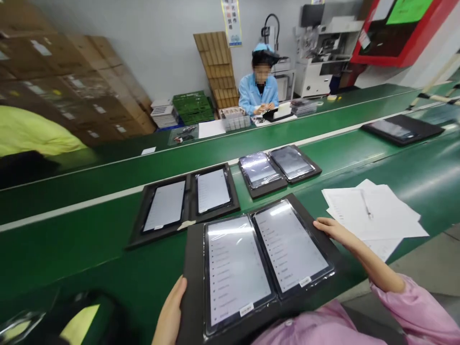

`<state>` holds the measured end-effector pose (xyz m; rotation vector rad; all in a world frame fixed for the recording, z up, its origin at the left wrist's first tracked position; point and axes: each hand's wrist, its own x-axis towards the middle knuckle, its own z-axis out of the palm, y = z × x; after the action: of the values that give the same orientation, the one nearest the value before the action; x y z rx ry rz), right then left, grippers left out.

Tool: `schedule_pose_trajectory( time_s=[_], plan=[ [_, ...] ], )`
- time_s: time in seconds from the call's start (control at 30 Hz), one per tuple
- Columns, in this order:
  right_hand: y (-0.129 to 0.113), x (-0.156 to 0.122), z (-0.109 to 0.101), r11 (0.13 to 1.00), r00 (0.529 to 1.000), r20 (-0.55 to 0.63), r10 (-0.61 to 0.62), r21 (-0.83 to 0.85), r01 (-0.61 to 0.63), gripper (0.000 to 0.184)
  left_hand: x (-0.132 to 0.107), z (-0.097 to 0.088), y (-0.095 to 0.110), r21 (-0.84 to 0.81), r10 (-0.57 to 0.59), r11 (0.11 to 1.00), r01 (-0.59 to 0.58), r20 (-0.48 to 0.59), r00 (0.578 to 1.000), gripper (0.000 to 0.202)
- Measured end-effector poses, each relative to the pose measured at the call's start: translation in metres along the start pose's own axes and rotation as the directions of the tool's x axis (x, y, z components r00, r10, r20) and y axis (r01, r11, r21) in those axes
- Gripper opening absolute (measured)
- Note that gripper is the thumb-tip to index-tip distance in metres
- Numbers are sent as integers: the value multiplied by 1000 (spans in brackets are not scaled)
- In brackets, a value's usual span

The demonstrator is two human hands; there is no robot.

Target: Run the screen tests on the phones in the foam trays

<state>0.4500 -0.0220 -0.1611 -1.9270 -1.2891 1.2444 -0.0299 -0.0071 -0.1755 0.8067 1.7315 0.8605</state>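
Observation:
Between my two hands is a black foam tray point(193, 268) bearing two tablets side by side. The left tablet point(237, 268) and the right tablet point(291, 244) both show lit white screens with a list. My left hand point(170, 311) grips the tray's left edge, fingers hidden beneath. At the upper right edge my right hand point(334, 231) holds the tray, thumb side on top. Just beyond lies another black tray point(190, 196) with two lit tablets. To its right are two more tablets point(260, 168) in a dark tray, with glare on their screens.
White papers with a pen point(366, 203) lie right of my hand. Farther right sits a dark tray point(427, 128) with a tablet. Across the green bench point(172, 177) a person point(257, 88) in blue works. Cardboard boxes point(72, 86) are stacked left; a yellow-green sleeve point(32, 129) is nearby.

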Motion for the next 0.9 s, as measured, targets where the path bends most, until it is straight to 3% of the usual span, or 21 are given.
schedule_pose_trajectory(
  time_s=[0.07,0.1,0.17,0.2,0.27,0.33,0.37,0.4,0.43,0.47,0.5,0.57,0.6,0.63,0.73,0.8,0.9],
  plan=[
    [-4,1,14,972,999,35,-41,-230,49,46,0,-11,-7,157,87,985,-72,-91,992,51],
    [-7,2,20,928,999,25,-34,-371,41,40,0,-12,-10,290,189,947,-137,-160,969,55],
    [-16,0,32,784,993,-81,-80,-620,13,31,-3,-9,-14,521,379,824,-225,-209,901,63],
    [-22,-3,38,710,976,-131,-175,-703,33,30,-5,-5,-16,579,434,772,-261,-182,882,65],
    [-36,-10,52,575,874,-83,-478,-782,240,31,-8,4,-18,594,478,723,-353,-61,876,66],
    [-50,-17,67,384,685,150,-713,-734,560,30,-8,14,-16,580,478,706,-407,34,878,66],
    [-57,-18,74,298,597,267,-757,-672,678,29,-4,18,-12,581,468,706,-406,48,882,67],
    [-64,-16,81,251,538,347,-768,-610,752,28,2,21,-6,580,451,716,-388,40,892,67],
    [-71,-10,86,255,518,388,-763,-556,791,30,11,24,2,566,424,745,-353,6,906,66],
    [-79,0,90,314,537,389,-748,-506,803,33,23,24,14,539,388,786,-303,-48,920,64],
    [-88,15,93,442,599,340,-725,-438,783,35,38,24,27,501,346,829,-247,-114,931,61],
    [-107,56,97,743,776,182,-604,-223,631,36,73,18,56,418,254,900,-122,-276,927,60],
    [-117,80,100,888,890,62,-452,-60,456,31,92,14,71,402,229,912,-77,-345,910,64],
    [-127,104,103,931,931,10,-365,-12,365,27,110,9,84,383,203,923,-29,-420,885,69],
    [-153,162,115,980,985,3,-172,102,171,19,152,-8,114,308,97,946,98,-558,824,70],
    [-167,182,121,981,996,37,-83,181,74,22,167,-19,127,256,26,956,142,-557,830,59],
    [-183,185,120,958,998,63,-28,287,9,22,173,-31,139,178,-38,974,140,-481,876,44]
  ],
)
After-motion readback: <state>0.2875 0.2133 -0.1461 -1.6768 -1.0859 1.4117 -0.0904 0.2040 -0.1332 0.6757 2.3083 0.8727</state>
